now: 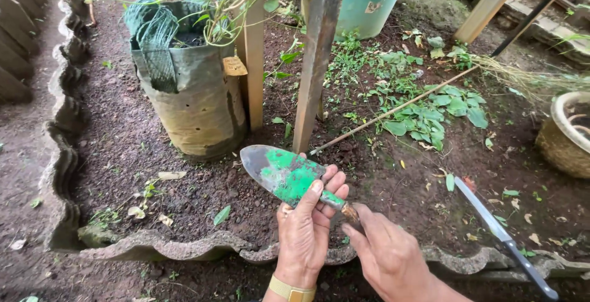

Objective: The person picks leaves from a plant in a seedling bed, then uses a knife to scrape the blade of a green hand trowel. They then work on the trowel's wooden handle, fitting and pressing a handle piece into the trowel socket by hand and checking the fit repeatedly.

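Trowel (284,176), green and worn, sits over the dirt bed's (123,148) front edge. We see a grow bag (190,102) holding soil and plants. Our left hand (305,228) wraps its blade; our right hand (387,253) pinches its handle.

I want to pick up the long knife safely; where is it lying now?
In the head view, the knife lies at lower right, across the scalloped bed edging, right of the right hand and the green trowel.
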